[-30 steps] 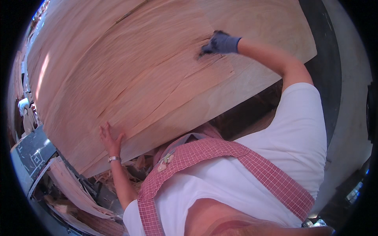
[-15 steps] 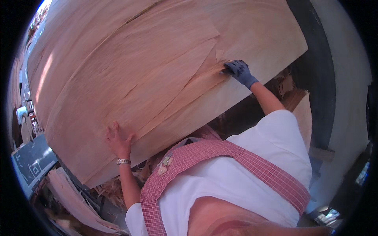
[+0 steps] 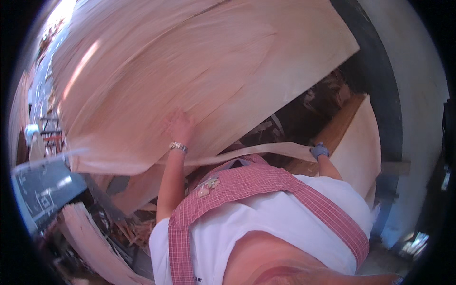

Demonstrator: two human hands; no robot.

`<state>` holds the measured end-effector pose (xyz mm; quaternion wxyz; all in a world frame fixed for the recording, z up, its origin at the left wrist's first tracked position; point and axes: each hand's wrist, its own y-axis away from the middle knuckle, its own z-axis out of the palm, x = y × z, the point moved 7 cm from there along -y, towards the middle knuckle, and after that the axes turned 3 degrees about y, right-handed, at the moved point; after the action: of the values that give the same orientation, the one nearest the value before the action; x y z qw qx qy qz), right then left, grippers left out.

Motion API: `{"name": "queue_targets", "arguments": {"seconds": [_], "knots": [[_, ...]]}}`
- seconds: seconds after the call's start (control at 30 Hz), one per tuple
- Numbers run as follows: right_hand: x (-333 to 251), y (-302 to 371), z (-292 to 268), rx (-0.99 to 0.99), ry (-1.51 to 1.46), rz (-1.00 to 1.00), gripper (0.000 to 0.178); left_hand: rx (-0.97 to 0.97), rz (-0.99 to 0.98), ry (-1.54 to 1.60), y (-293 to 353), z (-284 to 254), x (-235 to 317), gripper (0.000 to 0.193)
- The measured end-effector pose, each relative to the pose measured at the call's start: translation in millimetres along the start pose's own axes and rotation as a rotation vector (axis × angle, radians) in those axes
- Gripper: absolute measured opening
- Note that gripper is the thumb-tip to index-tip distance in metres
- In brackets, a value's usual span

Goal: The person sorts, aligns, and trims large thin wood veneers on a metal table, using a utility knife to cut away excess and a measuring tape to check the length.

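A large sheet of pale wood veneer [image 3: 204, 66] spreads in front of me, its grain running diagonally. My bare left hand [image 3: 181, 126], with a metal watch on the wrist, lies on the sheet; its fingers are stretched out, though blurred. In a dark grey-blue work glove, my right hand [image 3: 319, 151] is closed on the end of a long, narrow veneer strip [image 3: 270, 149]. The strip runs leftward past my apron, below the sheet's near edge. Where its far end passes behind my left forearm, I cannot make it out clearly.
Torn veneer scraps [image 3: 273, 126] lie in the dark gap under the sheet's near edge. A curved veneer piece [image 3: 363, 142] stands at the right, near a pale wall [image 3: 418, 95]. At the lower left are a dark panel [image 3: 45, 190] and bent veneer strips [image 3: 90, 242].
My right hand has pulled from the sheet's surface back toward my right side, bringing a strip with it. My left hand has shifted right and farther away. The sheet's near-left edge has moved.
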<state>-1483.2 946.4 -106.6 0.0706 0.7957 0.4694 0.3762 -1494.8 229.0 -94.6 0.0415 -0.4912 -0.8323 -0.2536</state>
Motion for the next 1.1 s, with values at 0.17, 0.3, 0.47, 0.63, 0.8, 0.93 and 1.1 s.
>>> {"name": "queue_targets", "arguments": {"seconds": [0.17, 0.3, 0.47, 0.63, 0.8, 0.93, 1.1], "knots": [[-184, 15, -192, 0.704, -0.398, -0.565, 0.042, 0.273, 0.122, 0.047, -10, 34, -31, 0.059], [-408, 153, -263, 0.7, -0.623, -1.312, 0.023, 0.224, 0.116, 0.197, 3, 5, -22, 0.055], [-538, 211, -248, 0.672, -0.373, -1.374, 0.027, 0.372, 0.216, 0.638, 9, -13, -58, 0.043], [-533, 217, -247, 0.642, -0.238, -1.29, 0.033, 0.543, 0.262, 0.261, 120, -63, -146, 0.045], [-532, 224, -252, 0.651, -0.167, -1.258, 0.032, 0.602, 0.247, 0.048, 210, -63, -242, 0.038], [-537, 224, -248, 0.63, -0.163, -1.265, 0.031, 0.654, 0.099, -0.072, 237, -43, -320, 0.019], [-538, 223, -245, 0.638, -0.175, -1.287, 0.032, 0.665, -0.072, -0.118, 269, -57, -391, 0.012]]}}
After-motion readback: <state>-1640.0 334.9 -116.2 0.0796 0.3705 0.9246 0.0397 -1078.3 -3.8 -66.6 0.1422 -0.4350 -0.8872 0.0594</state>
